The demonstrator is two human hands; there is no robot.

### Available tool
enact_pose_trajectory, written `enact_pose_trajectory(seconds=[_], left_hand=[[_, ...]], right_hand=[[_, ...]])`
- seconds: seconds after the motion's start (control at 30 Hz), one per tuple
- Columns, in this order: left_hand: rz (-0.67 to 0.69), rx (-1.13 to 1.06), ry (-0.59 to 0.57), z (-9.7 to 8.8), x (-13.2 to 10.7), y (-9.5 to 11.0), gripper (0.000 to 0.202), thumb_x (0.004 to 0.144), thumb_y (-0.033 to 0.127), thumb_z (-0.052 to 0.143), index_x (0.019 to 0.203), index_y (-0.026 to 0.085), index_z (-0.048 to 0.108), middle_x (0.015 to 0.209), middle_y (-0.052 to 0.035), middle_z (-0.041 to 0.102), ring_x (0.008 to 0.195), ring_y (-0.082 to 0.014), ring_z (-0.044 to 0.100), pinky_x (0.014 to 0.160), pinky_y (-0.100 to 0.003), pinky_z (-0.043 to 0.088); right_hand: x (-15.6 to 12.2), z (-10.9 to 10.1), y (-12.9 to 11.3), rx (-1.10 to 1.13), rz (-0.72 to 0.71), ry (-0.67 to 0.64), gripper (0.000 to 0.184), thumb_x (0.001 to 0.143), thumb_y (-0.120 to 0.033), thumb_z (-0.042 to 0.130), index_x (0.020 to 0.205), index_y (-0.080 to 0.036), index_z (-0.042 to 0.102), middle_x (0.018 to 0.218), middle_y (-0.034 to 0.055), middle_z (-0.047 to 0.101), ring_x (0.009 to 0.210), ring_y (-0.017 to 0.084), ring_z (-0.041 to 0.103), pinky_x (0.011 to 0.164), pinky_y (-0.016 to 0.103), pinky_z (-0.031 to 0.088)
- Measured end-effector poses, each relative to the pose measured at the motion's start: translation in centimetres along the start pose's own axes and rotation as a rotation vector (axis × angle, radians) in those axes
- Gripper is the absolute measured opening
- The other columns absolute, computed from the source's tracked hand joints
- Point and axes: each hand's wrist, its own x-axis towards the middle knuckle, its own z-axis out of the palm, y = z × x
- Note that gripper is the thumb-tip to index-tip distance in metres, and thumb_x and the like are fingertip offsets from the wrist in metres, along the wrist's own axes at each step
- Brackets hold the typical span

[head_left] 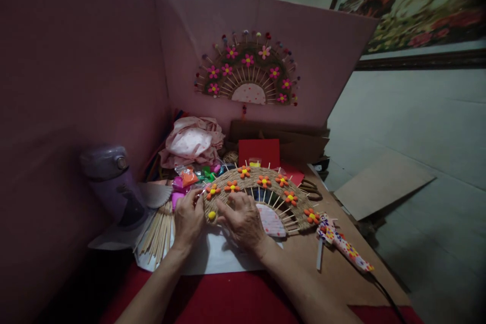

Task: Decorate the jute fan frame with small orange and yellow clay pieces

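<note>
A half-round woven fan craft (261,197) lies on the table, with wooden sticks as ribs and several orange flowers with yellow centres (264,181). A small yellow ball (211,215) sits at its left end. My left hand (189,217) rests at the fan's left edge, fingers curled and pinched against the rim near an orange flower (212,191). My right hand (243,220) lies on the fan's woven band, fingers pressed down beside the yellow ball. What the fingertips hold is too small to make out.
A purple bottle (114,182) stands at the left beside a bundle of wooden sticks (157,235). A patterned glue gun (341,243) with its cord lies at the right. Bags of coloured bits (190,177), pink cloth (192,144), red card (259,152). A finished pink-flowered fan (248,73) hangs on the pink board.
</note>
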Motion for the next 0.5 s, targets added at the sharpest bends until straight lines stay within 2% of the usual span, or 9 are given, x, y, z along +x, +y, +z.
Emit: enact_pose_trajectory(seconds=[0.2, 0.37, 0.5], left_hand=[[0.001, -0.051, 0.012, 0.4, -0.26, 0.05, 0.018, 0.082, 0.03, 0.051, 0.088, 0.022, 0.065, 0.08, -0.0033, 0.065, 0.076, -0.0215, 0.054, 0.068, -0.032, 0.042], [0.045, 0.011, 0.002, 0.5, -0.39, 0.25, 0.013, 0.078, 0.03, 0.059, 0.086, 0.022, 0.065, 0.084, -0.0022, 0.066, 0.079, -0.0222, 0.051, 0.07, -0.032, 0.041], [0.081, 0.079, 0.019, 0.55, -0.43, 0.45, 0.011, 0.076, 0.028, 0.062, 0.085, 0.022, 0.066, 0.086, -0.0026, 0.067, 0.08, -0.0223, 0.05, 0.072, -0.033, 0.04]], right_hand=[[-0.38, 0.2, 0.23, 0.007, -0.109, 0.063, 0.044, 0.09, -0.044, 0.043, 0.122, -0.016, 0.056, 0.111, 0.0137, 0.054, 0.105, 0.028, 0.042, 0.085, 0.041, 0.037], [-0.76, 0.05, 0.38, -0.007, -0.159, 0.088, 0.045, 0.092, -0.045, 0.04, 0.122, -0.016, 0.056, 0.114, 0.0132, 0.056, 0.109, 0.027, 0.043, 0.091, 0.043, 0.037], [-0.96, 0.06, 0.33, 0.019, -0.175, 0.099, 0.041, 0.09, -0.043, 0.046, 0.117, -0.015, 0.059, 0.113, 0.0128, 0.057, 0.108, 0.027, 0.044, 0.091, 0.043, 0.038]])
